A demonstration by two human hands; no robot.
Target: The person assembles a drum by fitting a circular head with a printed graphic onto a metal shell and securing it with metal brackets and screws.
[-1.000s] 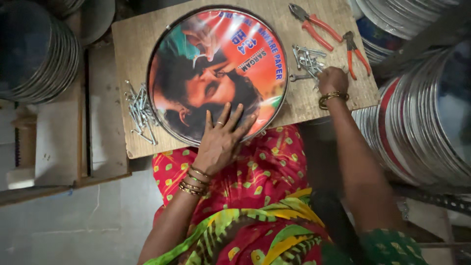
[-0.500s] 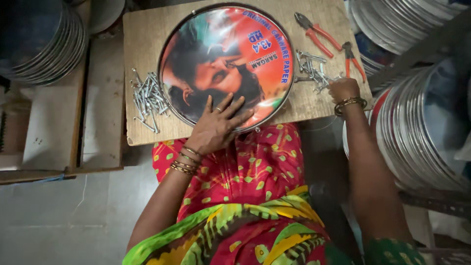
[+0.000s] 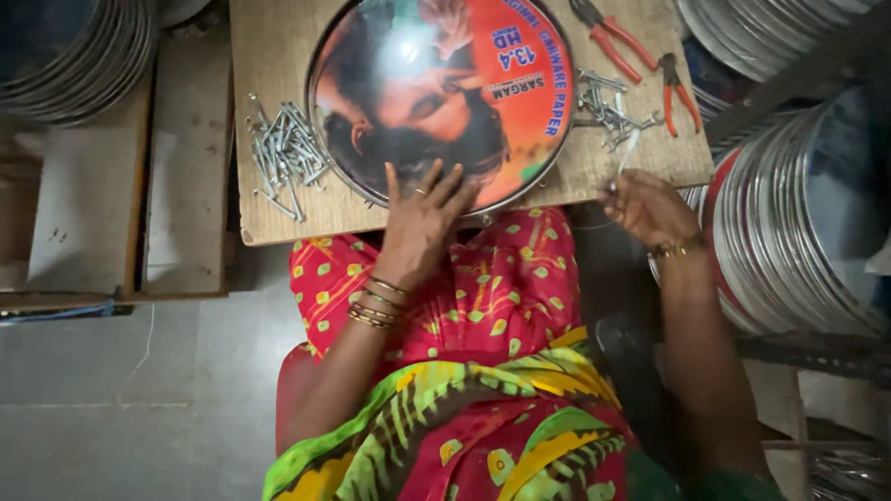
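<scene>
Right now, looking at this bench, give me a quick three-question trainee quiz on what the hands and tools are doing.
1. True or false: the left hand lies flat on the round printed disc.
2. What does the right hand pinch? A) red pliers B) a thin metal pin C) a bangle
3. On which side of the disc, as the picture shows it, do the red-handled pliers lie?

Key: 1 true; 2 B, a thin metal pin; 3 the right side, on the wooden board.

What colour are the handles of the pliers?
Red-orange, on both pliers, seen in the head view.
</scene>
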